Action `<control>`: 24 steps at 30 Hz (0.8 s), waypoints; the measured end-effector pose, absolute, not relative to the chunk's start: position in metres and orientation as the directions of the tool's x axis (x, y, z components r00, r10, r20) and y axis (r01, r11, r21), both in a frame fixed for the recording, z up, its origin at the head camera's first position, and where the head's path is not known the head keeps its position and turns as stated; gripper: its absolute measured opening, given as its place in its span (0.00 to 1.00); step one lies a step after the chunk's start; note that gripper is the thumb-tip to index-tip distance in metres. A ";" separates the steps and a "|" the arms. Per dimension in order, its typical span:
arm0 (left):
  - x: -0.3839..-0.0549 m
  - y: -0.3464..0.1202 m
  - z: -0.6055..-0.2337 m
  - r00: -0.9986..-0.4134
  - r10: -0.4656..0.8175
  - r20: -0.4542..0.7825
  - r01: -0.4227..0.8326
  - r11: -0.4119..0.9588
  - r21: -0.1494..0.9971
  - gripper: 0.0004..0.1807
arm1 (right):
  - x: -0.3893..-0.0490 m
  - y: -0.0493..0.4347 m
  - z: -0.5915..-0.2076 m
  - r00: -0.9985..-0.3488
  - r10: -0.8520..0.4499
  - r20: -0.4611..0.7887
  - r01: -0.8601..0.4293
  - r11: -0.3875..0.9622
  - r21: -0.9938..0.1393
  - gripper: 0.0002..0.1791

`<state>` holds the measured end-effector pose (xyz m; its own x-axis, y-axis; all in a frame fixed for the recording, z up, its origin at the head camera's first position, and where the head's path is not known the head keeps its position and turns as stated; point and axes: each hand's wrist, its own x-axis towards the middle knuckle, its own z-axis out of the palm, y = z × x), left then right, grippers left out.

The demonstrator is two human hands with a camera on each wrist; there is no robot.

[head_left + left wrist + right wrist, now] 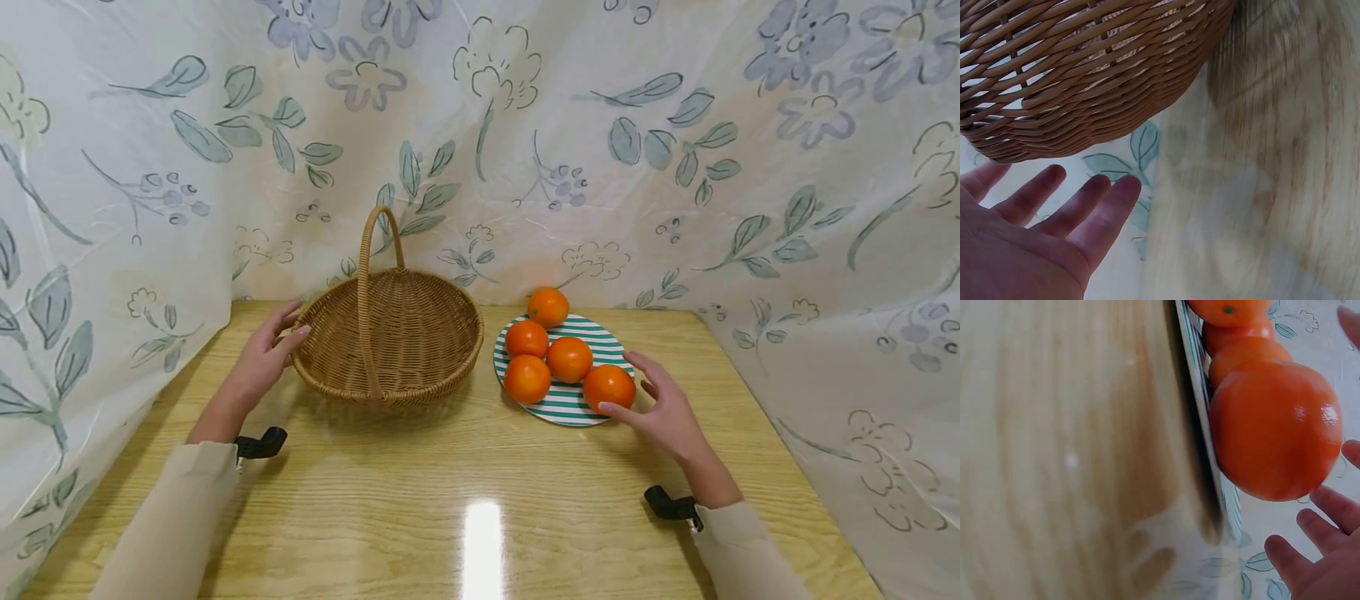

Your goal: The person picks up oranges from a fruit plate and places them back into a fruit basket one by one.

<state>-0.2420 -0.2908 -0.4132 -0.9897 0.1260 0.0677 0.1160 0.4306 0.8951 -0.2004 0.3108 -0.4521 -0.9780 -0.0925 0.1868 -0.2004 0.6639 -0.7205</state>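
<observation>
A brown wicker basket point(405, 333) with a tall arched handle stands on the left of the table. My left hand point(262, 354) is at its left rim, thumb near the edge; in the left wrist view the outstretched fingers point(1107, 215) lie just beside the woven wall. To the right, several oranges point(570, 360) sit on a green-and-white striped plate point(568, 414). My right hand point(663, 412) reaches around the nearest-right orange point(609, 389), thumb at its front and fingers spread behind. In the right wrist view, the fingertips point(1329, 500) are close to that orange's side.
The light wooden table point(390, 508) has a bright reflection at the front. A floral-patterned sheet point(487, 150) hangs behind the table and along both sides. One orange point(548, 307) sits at the plate's back edge. Black camera mounts are strapped to both wrists.
</observation>
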 end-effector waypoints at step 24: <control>-0.245 -0.294 -0.424 -0.982 0.185 0.025 0.044 0.095 0.995 0.36 | -0.201 0.305 -0.465 -0.988 -0.086 0.130 -0.155 0.625 -0.765 0.48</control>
